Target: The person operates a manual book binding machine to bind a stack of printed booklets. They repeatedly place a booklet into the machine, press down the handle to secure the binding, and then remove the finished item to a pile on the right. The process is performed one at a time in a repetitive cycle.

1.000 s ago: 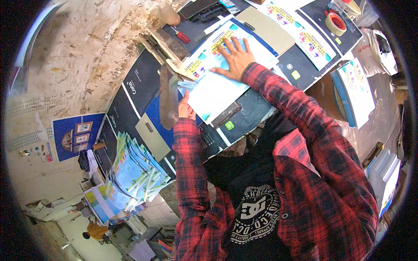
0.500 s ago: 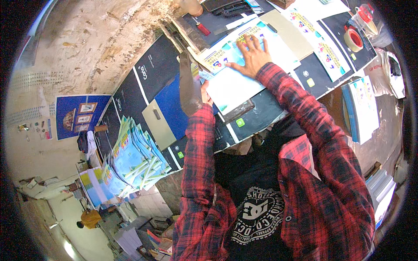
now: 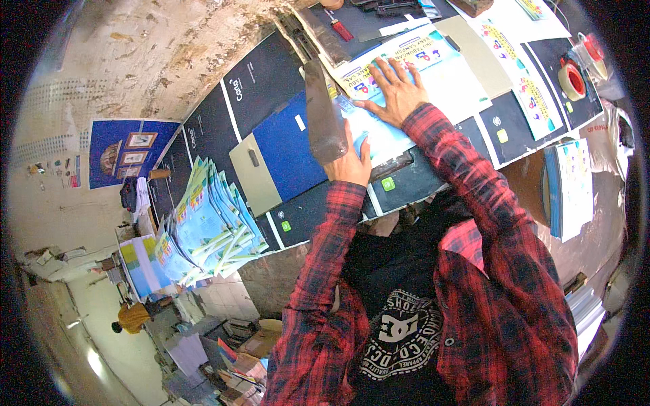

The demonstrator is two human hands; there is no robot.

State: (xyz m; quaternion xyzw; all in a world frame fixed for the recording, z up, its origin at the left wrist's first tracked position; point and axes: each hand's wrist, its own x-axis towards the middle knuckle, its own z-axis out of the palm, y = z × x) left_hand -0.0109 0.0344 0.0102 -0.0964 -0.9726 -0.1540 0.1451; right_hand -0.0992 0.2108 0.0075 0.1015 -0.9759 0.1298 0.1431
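My right hand lies flat with fingers spread on a printed light-blue and white sheet. That sheet rests on the board of a paper cutter. Its broad brown blade stands along the sheet's left edge. Beside the blade's near end is my left hand, with thumb and forefinger apart at the sheet's near left corner. The blade hides part of this hand's other fingers.
Left of the cutter lies a blue folder, then a fanned pile of printed booklets. More printed sheets, a tape roll and a red cutter knife lie on the table. A booklet stack stands at right.
My left hand has come out from behind the blade onto the sheet's near left corner. My right hand stays flat on the sheet. The whole view has shifted slightly.
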